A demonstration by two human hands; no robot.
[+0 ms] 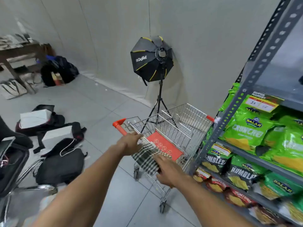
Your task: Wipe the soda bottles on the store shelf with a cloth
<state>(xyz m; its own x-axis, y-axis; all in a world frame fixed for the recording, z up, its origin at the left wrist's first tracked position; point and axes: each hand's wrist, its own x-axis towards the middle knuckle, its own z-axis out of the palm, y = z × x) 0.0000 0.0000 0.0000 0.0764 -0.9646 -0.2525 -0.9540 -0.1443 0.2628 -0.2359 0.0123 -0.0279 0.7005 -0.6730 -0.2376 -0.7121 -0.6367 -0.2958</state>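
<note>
Checked cloth [147, 157] draped over cart handle [120, 127]; both hands touching it.

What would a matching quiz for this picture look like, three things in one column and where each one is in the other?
Things:
1. checked cloth
2. softbox light
3. green chip bags

Places:
A. on a tripod by the wall
B. on the grey metal shelf
C. draped over the trolley's handle end

Pairs: 1-C, 2-A, 3-B
</note>
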